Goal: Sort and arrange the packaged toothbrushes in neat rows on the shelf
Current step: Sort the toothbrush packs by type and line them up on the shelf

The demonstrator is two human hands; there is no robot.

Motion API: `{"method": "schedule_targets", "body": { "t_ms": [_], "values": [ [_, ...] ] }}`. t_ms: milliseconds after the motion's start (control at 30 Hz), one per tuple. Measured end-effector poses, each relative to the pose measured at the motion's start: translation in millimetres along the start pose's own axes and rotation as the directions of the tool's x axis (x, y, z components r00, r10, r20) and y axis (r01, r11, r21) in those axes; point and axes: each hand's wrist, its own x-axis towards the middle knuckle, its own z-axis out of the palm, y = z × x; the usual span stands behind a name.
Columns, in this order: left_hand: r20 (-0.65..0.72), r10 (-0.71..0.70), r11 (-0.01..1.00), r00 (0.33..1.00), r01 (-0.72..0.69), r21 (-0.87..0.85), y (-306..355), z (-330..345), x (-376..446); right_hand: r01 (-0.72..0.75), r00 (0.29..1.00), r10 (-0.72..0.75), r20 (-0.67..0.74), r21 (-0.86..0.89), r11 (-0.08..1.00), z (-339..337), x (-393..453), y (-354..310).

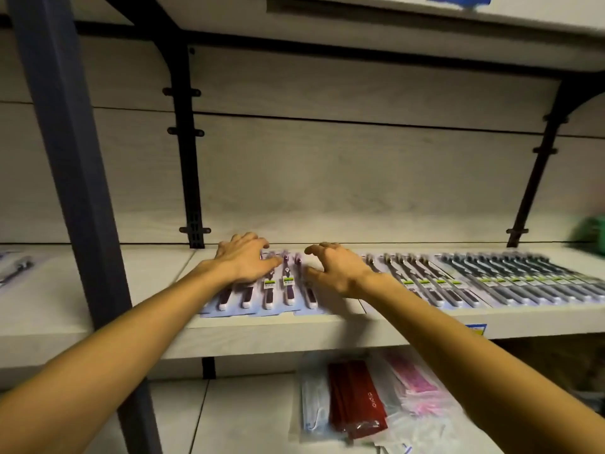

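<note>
Fingers of both hands spread and curled, pressing on the purple-handled packs; sorting largely done.

Left hand (pixel 244 260) lies palm-down with fingers (pixel 262 253) fanned over the left end of a row of purple-handled toothbrushes in pale blue blister cards (pixel 276 291); right hand (pixel 334 270) arches its fingers (pixel 316 250) claw-like onto the row's right end, gripping nothing. Item location: front of the white laminate shelf (pixel 294 335). This group sits slightly fanned, cards overlapping unevenly, and judged still to need squaring. To the right, grey-handled packs with green labels (pixel 432 283) and a dense dark-handled row (pixel 523 280) already lie parallel. Below: red flat packets (pixel 355 398) in clear bags.
</note>
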Motion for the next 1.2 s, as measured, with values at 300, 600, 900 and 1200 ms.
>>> {"method": "schedule_targets", "body": {
  "t_ms": [300, 600, 900, 1200],
  "values": [
    [0.129, 0.038, 0.998, 0.991, -0.032, -0.045, -6, 27, 20, -0.139, 0.987, 0.131, 0.095, 0.082, 0.987, 31, 35, -1],
    [0.110, 0.031, 0.998, 0.993, -0.025, -0.054, 2, 30, 20, -0.177, 0.981, 0.164, 0.101, 0.137, 0.975, 36, 36, 8],
    [0.137, 0.024, 0.999, 0.990, -0.019, -0.041, 17, 25, 21, -0.147, 0.988, 0.139, 0.067, 0.140, 0.979, 30, 33, 20],
    [0.100, 0.155, 0.975, 0.983, -0.137, -0.174, 25, 15, 42, -0.131, 0.990, 0.138, -0.034, 0.157, 0.979, 29, 50, 32]
  ]
}}
